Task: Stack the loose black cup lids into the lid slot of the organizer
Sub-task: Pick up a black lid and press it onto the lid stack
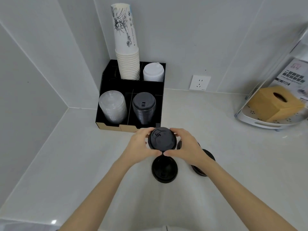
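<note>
Both hands hold one black cup lid [162, 138] just in front of the black organizer [113, 120]. My left hand [141, 145] grips its left rim and my right hand [186, 148] its right rim, thumbs meeting below it. A stack of black lids [144, 108] fills the organizer's front right slot. Another loose black lid [164, 170] lies on the counter below my hands. Two more loose lids [207, 154] peek out from behind my right hand and wrist, partly hidden.
The organizer also holds clear lids [112, 105] front left, white lids [153, 72] back right and a tall paper cup stack [127, 47]. A wall socket [199, 82] sits to the right. A tissue box [273, 104] rests on a metal rack [260, 125] at far right.
</note>
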`<state>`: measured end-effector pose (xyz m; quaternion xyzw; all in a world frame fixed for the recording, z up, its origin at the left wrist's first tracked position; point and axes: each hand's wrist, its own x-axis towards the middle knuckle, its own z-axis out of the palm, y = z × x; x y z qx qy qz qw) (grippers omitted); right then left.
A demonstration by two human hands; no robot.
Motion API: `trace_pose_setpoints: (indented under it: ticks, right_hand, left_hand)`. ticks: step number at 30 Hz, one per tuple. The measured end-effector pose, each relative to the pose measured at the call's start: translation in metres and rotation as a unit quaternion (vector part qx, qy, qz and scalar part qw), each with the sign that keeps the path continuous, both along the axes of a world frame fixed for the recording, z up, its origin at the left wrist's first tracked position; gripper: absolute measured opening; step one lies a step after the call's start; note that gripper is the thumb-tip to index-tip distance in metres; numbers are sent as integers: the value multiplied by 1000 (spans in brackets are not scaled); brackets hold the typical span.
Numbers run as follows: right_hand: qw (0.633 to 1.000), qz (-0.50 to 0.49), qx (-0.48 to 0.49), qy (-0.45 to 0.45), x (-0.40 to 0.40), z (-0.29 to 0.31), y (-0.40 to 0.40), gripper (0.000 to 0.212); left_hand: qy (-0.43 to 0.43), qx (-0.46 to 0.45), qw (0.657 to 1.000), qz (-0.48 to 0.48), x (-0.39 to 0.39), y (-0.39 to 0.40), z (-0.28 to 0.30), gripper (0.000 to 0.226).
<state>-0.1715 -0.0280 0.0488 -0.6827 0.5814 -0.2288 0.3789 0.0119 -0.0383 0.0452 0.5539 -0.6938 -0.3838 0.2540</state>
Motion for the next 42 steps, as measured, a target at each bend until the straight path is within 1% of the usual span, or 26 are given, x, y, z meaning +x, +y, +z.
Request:
trace_pose_setpoints:
  ticks: [5,11,16,26,30,37,42]
  right_hand:
    - [999,-13,-41,-27,8,24,-24,74]
    - [997,-10,-58,-45,21,39,-62,76]
    - [996,-1,-64,-64,34,45,-95,76]
    - [996,6,-44,-81,53,28,-145,74]
    - [997,6,-35,-75,54,19,-148,75]
    - [997,10,-19,-68,55,14,-150,78]
    - [997,3,4,-82,53,13,-148,80]
  left_hand:
    - [20,-31,998,42,8,-22,18,77]
    - [34,-60,995,70,19,-52,33,75]
    - [2,-86,993,86,30,-82,38,75]
    - [-24,-49,993,101,40,-126,26,78]
    - [-42,-32,994,98,42,-129,16,79]
    - [-38,-14,994,99,41,-130,12,80]
    - [-44,-10,995,94,39,-129,13,79]
